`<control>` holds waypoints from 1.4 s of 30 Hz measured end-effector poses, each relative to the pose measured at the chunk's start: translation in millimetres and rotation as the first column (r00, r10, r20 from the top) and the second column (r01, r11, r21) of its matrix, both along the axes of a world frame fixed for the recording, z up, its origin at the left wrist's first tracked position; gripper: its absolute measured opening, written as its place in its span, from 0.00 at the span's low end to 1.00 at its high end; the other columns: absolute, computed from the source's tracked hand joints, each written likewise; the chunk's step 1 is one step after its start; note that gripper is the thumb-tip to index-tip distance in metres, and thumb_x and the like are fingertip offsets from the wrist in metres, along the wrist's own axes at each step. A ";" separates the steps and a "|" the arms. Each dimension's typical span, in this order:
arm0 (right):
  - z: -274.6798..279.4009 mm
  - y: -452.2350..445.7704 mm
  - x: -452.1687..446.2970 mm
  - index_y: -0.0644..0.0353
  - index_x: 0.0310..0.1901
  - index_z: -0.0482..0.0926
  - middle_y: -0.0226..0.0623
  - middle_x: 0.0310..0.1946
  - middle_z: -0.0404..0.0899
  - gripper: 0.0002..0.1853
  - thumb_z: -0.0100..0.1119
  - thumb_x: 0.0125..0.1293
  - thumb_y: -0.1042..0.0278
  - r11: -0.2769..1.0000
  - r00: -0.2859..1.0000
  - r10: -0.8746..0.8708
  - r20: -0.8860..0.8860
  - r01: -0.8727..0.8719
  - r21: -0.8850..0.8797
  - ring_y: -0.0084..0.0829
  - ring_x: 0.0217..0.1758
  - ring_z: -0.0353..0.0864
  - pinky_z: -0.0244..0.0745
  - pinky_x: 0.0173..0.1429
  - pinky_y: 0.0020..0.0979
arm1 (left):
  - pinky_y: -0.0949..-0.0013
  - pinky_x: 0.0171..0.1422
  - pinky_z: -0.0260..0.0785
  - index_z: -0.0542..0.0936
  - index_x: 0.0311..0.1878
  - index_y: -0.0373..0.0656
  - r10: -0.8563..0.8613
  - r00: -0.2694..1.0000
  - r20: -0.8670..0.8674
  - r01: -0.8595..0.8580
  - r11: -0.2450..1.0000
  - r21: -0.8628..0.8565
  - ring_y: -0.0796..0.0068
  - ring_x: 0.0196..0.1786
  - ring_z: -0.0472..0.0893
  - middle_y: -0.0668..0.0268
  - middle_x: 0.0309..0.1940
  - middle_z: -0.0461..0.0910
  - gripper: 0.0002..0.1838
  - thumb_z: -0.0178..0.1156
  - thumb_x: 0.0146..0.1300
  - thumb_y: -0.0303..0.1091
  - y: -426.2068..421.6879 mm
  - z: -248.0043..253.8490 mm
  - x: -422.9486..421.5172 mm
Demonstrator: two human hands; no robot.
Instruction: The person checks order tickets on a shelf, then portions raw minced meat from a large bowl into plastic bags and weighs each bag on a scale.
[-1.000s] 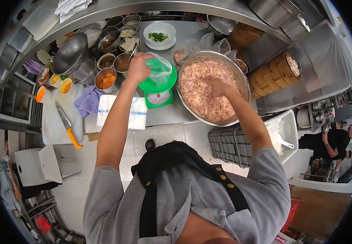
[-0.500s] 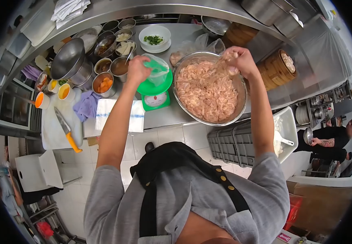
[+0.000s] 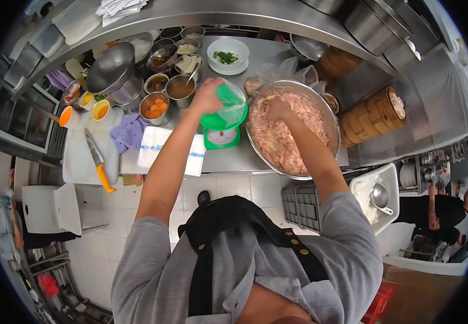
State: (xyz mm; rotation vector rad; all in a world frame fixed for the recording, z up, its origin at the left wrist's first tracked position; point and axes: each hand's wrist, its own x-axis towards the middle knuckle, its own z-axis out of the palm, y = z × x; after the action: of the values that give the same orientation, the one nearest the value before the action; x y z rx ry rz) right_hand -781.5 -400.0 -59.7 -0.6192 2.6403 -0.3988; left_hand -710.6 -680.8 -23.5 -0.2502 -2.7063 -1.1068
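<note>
My left hand (image 3: 208,97) is closed on the edge of a clear plastic bag (image 3: 233,108), which rests over the round pan of a green kitchen scale (image 3: 222,139). To the right stands a large steel bowl (image 3: 333,129) filled with pale pink raw meat pieces (image 3: 293,143). My right hand (image 3: 281,109) is down in the meat near the bowl's far left side, its fingertips hidden among the pieces. Between my left forearm and the scale lies a folded white cloth (image 3: 161,154) with blue stripes.
Steel pots of ingredients, including an orange-filled pot (image 3: 154,110), stand at left. A yellow-handled knife (image 3: 96,156) lies on a white cutting board (image 3: 74,162). Bamboo steamers (image 3: 372,121) flank the bowl. A tub with a ladle (image 3: 379,197) and another person (image 3: 450,208) are at right.
My right hand has gone from above the bowl's right side, where it held meat, down and left into the meat. My left hand stays on the bag. The whole view has shifted.
</note>
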 end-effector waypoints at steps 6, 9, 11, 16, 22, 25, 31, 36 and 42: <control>9.4 25.3 -16.5 0.56 0.45 0.80 0.40 0.45 0.80 0.28 0.71 0.39 0.54 0.979 0.981 0.112 -0.161 -0.081 0.185 0.41 0.47 0.80 0.75 0.49 0.40 | 0.62 0.62 0.65 0.73 0.54 0.38 0.000 1.000 0.023 0.001 1.000 -0.028 0.52 0.58 0.71 0.48 0.51 0.73 0.32 0.60 0.37 0.25 -12.3 14.6 12.4; 38.6 47.8 -16.7 0.63 0.38 0.80 0.38 0.41 0.81 0.17 0.68 0.46 0.64 0.839 0.893 -0.330 0.307 0.426 -0.337 0.35 0.41 0.82 0.77 0.44 0.35 | 0.63 0.62 0.65 0.72 0.56 0.37 0.006 0.976 0.219 -0.008 1.000 0.009 0.52 0.58 0.71 0.46 0.50 0.73 0.35 0.60 0.36 0.27 -7.6 37.0 18.3; 57.4 55.8 -16.8 0.66 0.37 0.78 0.39 0.38 0.80 0.10 0.61 0.52 0.75 0.505 0.810 -0.133 0.571 0.552 -0.664 0.32 0.37 0.82 0.78 0.41 0.31 | 0.63 0.64 0.63 0.70 0.60 0.37 0.020 0.980 0.197 -0.022 1.000 0.010 0.51 0.60 0.70 0.45 0.53 0.72 0.38 0.60 0.36 0.27 -4.2 32.7 10.3; 134.9 24.2 6.7 0.64 0.40 0.74 0.42 0.38 0.79 0.11 0.55 0.54 0.79 0.173 0.825 0.128 0.550 0.528 -0.832 0.34 0.39 0.81 0.80 0.44 0.34 | 0.63 0.66 0.61 0.68 0.62 0.37 0.004 0.992 0.126 0.003 0.998 -0.057 0.51 0.62 0.68 0.44 0.58 0.68 0.40 0.60 0.36 0.27 12.7 19.9 -12.1; 181.1 -30.5 15.3 0.64 0.40 0.74 0.41 0.37 0.79 0.09 0.54 0.56 0.76 0.064 0.819 0.273 0.504 0.508 -0.859 0.35 0.38 0.82 0.81 0.43 0.35 | 0.63 0.67 0.60 0.69 0.61 0.37 0.003 0.994 0.105 0.003 0.998 -0.057 0.51 0.63 0.67 0.44 0.59 0.67 0.38 0.59 0.38 0.27 27.9 22.6 -11.9; 179.3 -59.3 18.3 0.65 0.43 0.73 0.43 0.39 0.78 0.12 0.55 0.55 0.74 0.146 0.776 0.286 0.562 0.545 -0.826 0.36 0.41 0.81 0.79 0.49 0.37 | 0.62 0.66 0.62 0.71 0.59 0.37 0.032 0.993 0.113 -0.023 0.997 -0.076 0.51 0.62 0.68 0.44 0.56 0.71 0.36 0.59 0.39 0.28 32.8 41.1 0.1; 144.6 -101.6 20.4 0.64 0.43 0.73 0.45 0.40 0.78 0.11 0.54 0.61 0.70 0.163 0.676 0.285 0.679 0.664 -0.730 0.37 0.42 0.80 0.77 0.50 0.41 | 0.63 0.39 0.77 0.73 0.57 0.37 0.125 0.989 0.080 -0.126 0.992 0.011 0.57 0.37 0.83 0.50 0.40 0.81 0.37 0.68 0.36 0.31 20.5 47.4 6.3; 149.9 -120.9 42.4 0.61 0.52 0.73 0.43 0.42 0.79 0.18 0.53 0.59 0.71 0.325 0.754 0.086 0.651 0.597 -0.734 0.40 0.43 0.81 0.76 0.48 0.44 | 0.67 0.28 0.76 0.74 0.53 0.33 -0.002 0.934 0.356 -0.107 0.952 0.287 0.66 0.29 0.83 0.54 0.34 0.82 0.34 0.70 0.36 0.30 23.0 83.2 23.8; 141.4 -119.8 33.0 0.63 0.39 0.82 0.39 0.29 0.82 0.11 0.55 0.53 0.77 0.831 0.967 0.010 -0.254 -0.150 -0.536 0.32 0.36 0.82 0.79 0.41 0.36 | 0.70 0.21 0.73 0.73 0.53 0.31 0.036 0.962 0.272 -0.145 0.910 0.389 0.72 0.19 0.79 0.59 0.28 0.81 0.35 0.71 0.36 0.29 20.9 59.3 12.3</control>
State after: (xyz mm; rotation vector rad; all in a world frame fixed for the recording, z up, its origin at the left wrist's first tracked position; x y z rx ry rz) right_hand -748.5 -519.8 81.6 -1.0082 2.7029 -1.1554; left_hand -698.4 -659.8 35.8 0.0967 -2.5757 -1.7413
